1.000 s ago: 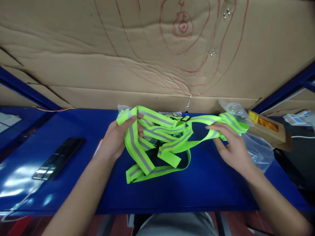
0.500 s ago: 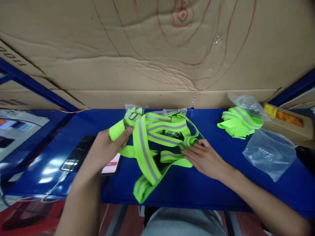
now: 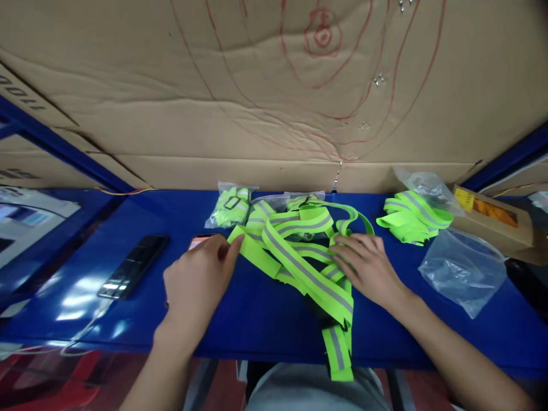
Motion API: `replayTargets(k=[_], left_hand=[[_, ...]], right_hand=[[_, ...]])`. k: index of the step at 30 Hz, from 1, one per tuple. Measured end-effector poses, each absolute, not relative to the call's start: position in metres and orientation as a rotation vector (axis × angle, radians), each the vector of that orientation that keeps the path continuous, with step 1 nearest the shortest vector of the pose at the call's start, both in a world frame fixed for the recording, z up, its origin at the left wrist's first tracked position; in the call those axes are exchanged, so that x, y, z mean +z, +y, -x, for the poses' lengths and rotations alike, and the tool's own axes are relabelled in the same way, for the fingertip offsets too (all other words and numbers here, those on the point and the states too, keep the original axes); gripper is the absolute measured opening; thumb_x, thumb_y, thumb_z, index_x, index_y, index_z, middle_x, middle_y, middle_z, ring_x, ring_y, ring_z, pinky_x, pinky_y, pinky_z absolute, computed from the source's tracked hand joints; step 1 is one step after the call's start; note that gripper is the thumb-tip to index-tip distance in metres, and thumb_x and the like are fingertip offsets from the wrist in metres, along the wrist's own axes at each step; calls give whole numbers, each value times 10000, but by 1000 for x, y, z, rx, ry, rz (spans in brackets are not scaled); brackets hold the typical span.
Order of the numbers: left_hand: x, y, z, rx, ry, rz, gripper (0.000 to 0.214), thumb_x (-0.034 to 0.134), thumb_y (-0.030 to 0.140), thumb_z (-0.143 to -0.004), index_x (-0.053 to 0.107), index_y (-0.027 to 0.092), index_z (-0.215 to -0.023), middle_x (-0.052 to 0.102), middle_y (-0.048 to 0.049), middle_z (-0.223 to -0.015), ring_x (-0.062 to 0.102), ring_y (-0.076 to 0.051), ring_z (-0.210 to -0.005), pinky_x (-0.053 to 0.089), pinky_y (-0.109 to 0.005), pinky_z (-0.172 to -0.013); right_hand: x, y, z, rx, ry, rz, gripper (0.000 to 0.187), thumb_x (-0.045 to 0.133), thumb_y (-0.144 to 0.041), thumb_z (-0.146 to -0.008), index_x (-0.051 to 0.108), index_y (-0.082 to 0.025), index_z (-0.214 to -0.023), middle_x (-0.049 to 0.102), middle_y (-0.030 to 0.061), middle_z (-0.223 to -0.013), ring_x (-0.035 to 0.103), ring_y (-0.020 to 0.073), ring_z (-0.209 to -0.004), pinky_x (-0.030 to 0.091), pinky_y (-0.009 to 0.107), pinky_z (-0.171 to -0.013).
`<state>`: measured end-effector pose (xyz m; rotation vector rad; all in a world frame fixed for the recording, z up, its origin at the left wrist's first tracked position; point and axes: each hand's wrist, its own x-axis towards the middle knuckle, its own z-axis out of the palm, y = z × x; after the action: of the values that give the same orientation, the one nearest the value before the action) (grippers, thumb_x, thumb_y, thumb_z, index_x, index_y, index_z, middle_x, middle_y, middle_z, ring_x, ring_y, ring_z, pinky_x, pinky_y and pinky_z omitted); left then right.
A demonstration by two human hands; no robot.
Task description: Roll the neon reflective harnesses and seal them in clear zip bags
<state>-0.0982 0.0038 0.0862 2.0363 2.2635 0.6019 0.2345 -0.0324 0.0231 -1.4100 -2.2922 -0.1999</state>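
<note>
A tangle of neon-yellow reflective strap [image 3: 299,268] with grey stripes lies in loops in the middle of the blue table, one end hanging over the front edge. My left hand [image 3: 199,279] pinches a part of the strap at its left side between thumb and fingers. On the right, my right hand [image 3: 366,262] has its fingers closed over other loops of the same strap; the fingertips are partly hidden among them. Behind the tangle lies a clear bag with folded neon strap and a buckle [image 3: 231,206]. Another clear bag [image 3: 278,200] is partly covered by the loops.
A second neon strap bundle [image 3: 413,217] lies at the right, beside an empty clear plastic bag [image 3: 464,271] and a cardboard box [image 3: 500,220]. At the left is a black phone [image 3: 135,265] with a white cable. Another phone [image 3: 199,240] is mostly behind my left hand. Cardboard [image 3: 257,125] walls the back.
The strap tangle has shifted and spread to the right, and one end now drops over the front edge. My left hand has turned and come off the buckle area; my right hand moved slightly right.
</note>
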Motion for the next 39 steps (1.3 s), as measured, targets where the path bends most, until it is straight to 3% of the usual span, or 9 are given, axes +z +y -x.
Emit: replayTargets(k=[3, 6, 10, 13, 17, 21, 24, 30, 39], left_hand=[[85, -9, 72, 842, 1741, -2361, 251, 602, 447, -1015, 741, 239, -988, 733, -99, -928, 650, -263, -860, 379, -312, -701], [65, -21, 41, 523, 843, -2565, 361, 667, 316, -991, 677, 301, -1352, 707, -95, -1364, 637, -306, -1277, 442, -417, -1098], [34, -26, 15, 258, 631, -2627, 720, 757, 329, -949, 440, 283, -1594, 562, -153, -1569, 538, -365, -1441, 358, -508, -1206], [25, -20, 13, 366, 751, -2806, 623, 725, 430, -969, 503, 232, -1516, 655, -164, -1421, 641, -354, -1286, 460, -457, -1056], [22, -14, 16, 576, 722, -2956, 209, 588, 370, -1055, 665, 175, -1064, 733, -60, -997, 691, -229, -925, 490, -355, -818], [17, -12, 11, 467, 741, -3004, 396, 536, 362, -1078, 581, 144, -1405, 696, -116, -1331, 644, -278, -1220, 499, -418, -1018], [17, -5, 5, 289, 804, -2994, 611, 533, 487, -1066, 452, 144, -1566, 570, -152, -1532, 541, -349, -1383, 460, -499, -1112], [22, 5, -5, 255, 969, -2858, 499, 549, 517, -1047, 607, 166, -1397, 626, -144, -1304, 602, -335, -1179, 510, -504, -970], [25, 16, -5, 200, 836, -2813, 308, 635, 318, -1016, 658, 115, -1247, 602, -143, -1283, 590, -318, -1213, 504, -468, -1059]], right_hand=[[15, -28, -237, -146, -2342, 1541, 340, 508, -294, -1077, 680, -253, -1367, 505, 113, -1632, 513, 349, -1417, 406, 544, -1089], [17, -25, -250, -216, -2188, 1657, 407, 501, -285, -1070, 628, -235, -1454, 325, 145, -1736, 378, 404, -1550, 339, 636, -1167], [33, -30, -259, -32, -2072, 1477, 276, 534, -265, -1060, 736, -259, -1247, 635, 104, -1505, 594, 311, -1367, 418, 516, -1126], [48, -41, -253, 446, -2095, 1173, 211, 532, -225, -1054, 741, -238, -1083, 795, 35, -1020, 731, 158, -912, 528, 301, -859], [51, -53, -239, 718, -2418, 1174, 246, 544, -335, -1054, 704, -205, -919, 677, -21, -663, 595, 104, -541, 398, 247, -557], [39, -53, -231, 223, -2662, 1611, 499, 672, -648, -948, 683, -152, -1000, 742, 101, -885, 720, 272, -830, 507, 350, -712], [31, -51, -232, 85, -2580, 1703, 652, 739, -692, -866, 653, -109, -1144, 690, 199, -1177, 686, 382, -1070, 572, 494, -882], [24, -48, -241, 350, -2499, 1456, 348, 677, -312, -995, 572, -145, -1281, 603, 152, -1277, 659, 285, -1134, 606, 455, -987], [23, -42, -244, 344, -2514, 1441, 370, 680, -384, -998, 572, -187, -1292, 611, 122, -1273, 665, 289, -1136, 602, 474, -990]])
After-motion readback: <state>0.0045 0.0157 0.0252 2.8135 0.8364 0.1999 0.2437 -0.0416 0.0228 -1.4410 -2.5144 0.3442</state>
